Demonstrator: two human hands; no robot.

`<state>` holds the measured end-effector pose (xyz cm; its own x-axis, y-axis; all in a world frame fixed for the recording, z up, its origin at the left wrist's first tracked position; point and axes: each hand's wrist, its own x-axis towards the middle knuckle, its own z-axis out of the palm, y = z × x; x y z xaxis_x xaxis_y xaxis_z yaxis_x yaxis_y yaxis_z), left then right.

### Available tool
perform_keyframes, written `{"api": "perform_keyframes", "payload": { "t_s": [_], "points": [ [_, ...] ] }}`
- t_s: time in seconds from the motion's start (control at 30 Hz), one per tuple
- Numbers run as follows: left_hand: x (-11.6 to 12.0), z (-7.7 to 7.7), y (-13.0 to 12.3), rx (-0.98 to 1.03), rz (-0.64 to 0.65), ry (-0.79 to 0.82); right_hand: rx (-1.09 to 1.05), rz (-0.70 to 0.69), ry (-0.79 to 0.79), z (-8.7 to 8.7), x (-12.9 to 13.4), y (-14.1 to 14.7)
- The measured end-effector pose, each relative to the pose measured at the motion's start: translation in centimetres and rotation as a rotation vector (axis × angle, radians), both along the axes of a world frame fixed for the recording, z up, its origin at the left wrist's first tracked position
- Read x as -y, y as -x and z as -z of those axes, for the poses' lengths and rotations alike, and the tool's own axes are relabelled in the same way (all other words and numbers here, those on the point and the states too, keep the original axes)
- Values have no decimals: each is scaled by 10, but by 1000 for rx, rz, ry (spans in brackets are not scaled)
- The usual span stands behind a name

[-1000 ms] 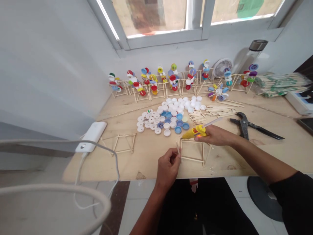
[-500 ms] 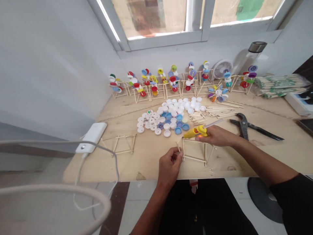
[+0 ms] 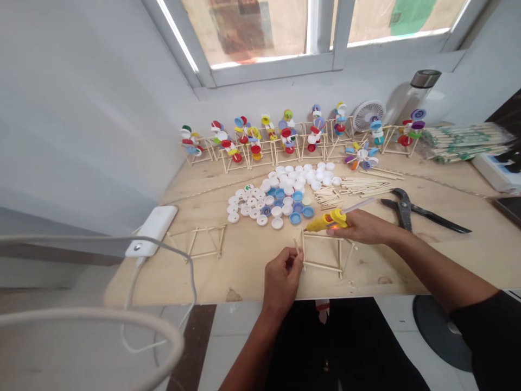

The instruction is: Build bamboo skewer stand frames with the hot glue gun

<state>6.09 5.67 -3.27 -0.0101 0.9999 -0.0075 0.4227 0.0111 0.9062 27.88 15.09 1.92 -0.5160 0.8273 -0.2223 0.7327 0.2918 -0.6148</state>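
My right hand (image 3: pixel 356 225) is closed round a yellow hot glue gun (image 3: pixel 328 221) with a lit orange light and a glue stick out of its back. The gun's nozzle is at the upper left corner of a wooden stick frame (image 3: pixel 323 266) lying on the table. My left hand (image 3: pixel 283 277) pinches a short wooden stick (image 3: pixel 297 246) beside the frame's left edge, its upper end tilted left. Whether the stick touches the frame I cannot tell. A second stick frame (image 3: pixel 207 255) lies farther left.
Beyond my hands lie white and blue bottle caps (image 3: pixel 285 193) and loose sticks (image 3: pixel 364 186). Black pliers (image 3: pixel 407 209) rest at right. Cap wheels on stick stands (image 3: pixel 254 149) line the back, near a small fan (image 3: pixel 368 115) and a bottle (image 3: pixel 421 89). A white power strip (image 3: pixel 152 231) sits left.
The glue gun's nozzle has shifted very slightly at the frame's corner. The pinched stick stands a little more upright near the frame. Otherwise the view has only drifted slightly.
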Motion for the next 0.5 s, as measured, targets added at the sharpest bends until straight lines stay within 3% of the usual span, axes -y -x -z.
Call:
{"api": "perform_keyframes", "payload": {
  "t_s": [0.23,0.37,0.5],
  "points": [
    [-1,-1,0,-5,10,-2,61,-28,6,-5,1,5],
    [-1,0,1,-1,12,2,138,21,-68,-6,0,5],
    [1,1,1,-15,26,-8,43,100,-130,-13,5,4]
  ]
}}
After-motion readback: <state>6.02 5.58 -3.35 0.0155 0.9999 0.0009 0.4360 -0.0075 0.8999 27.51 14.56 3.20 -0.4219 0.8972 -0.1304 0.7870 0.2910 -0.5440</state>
